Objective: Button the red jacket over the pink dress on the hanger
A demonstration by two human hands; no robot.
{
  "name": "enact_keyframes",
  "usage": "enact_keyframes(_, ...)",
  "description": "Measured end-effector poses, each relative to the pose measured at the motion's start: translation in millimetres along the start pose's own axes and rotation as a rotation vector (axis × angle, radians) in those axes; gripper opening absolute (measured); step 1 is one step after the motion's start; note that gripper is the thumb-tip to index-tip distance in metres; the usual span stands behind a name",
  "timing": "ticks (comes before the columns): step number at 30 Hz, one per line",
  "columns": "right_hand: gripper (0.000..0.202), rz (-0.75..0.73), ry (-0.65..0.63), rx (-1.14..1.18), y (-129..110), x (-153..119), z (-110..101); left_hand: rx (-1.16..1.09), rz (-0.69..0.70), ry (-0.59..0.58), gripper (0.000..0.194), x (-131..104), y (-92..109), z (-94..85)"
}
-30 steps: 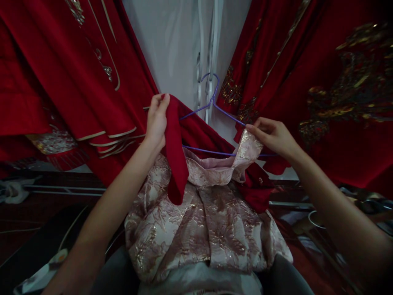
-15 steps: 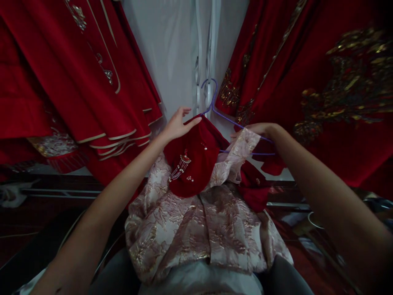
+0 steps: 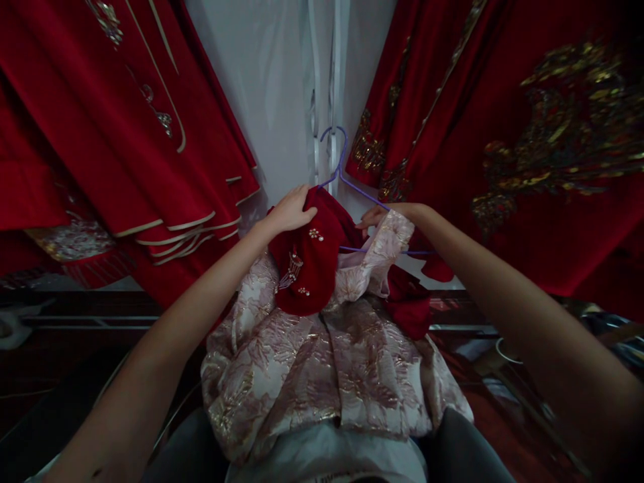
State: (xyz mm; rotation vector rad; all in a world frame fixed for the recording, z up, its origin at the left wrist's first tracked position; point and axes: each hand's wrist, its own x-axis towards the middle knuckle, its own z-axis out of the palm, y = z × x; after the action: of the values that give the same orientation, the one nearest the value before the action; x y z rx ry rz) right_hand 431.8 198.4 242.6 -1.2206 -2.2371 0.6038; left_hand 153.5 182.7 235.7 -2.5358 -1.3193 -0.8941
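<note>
The left hand (image 3: 293, 211) grips soft, beaded, round-edged red cloth (image 3: 312, 268) over the thin purple hanger (image 3: 344, 151), beyond the crinkled, shiny floral garment (image 3: 282, 382), hook far, long axis left-right; the right hand's (image 3: 375, 213) grip I cannot tell.

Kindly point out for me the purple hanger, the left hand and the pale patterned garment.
Purple hanger (image 3: 340, 169): head view, on the neck below its hook.
Left hand (image 3: 290, 210): head view, on its back.
Pale patterned garment (image 3: 369, 365): head view, on its body.

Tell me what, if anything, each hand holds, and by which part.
Left hand: the red beaded cloth, by its top edge. Right hand: partly hidden; cannot tell.
</note>
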Motion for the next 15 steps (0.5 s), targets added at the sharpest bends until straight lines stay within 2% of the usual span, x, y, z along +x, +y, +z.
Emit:
enact_keyframes(2, 0.030, 0.022, -0.233, 0.042, 0, 3, 0, -0.020, -0.013, -0.029, 0.039, -6, -3, -8.8)
enact_keyframes(4, 0.028, 0.051, -0.380, 0.071, 1, 6, 2, -0.031, -0.077, -0.065, 0.033, -12, -9, -14.2)
enact_keyframes(8, 0.025, 0.113, -0.369, 0.061, 6, 7, 7, -0.030, -0.174, -0.088, 0.030, -22, -22, -12.3)
enact_keyframes(10, 0.025, 0.088, -0.258, 0.043, 5, 6, 8, -0.018, -0.164, -0.064, 0.033, -26, -26, -8.2)
enact_keyframes(14, 0.038, -0.079, 0.282, -0.136, 3, 0, -1, -0.008, -0.120, -0.009, 0.039, -29, -31, -0.8)
enact_keyframes(15, 0.039, -0.099, 0.375, -0.203, 5, -4, -6, -0.002, -0.108, -0.003, 0.039, -29, -32, 0.5)
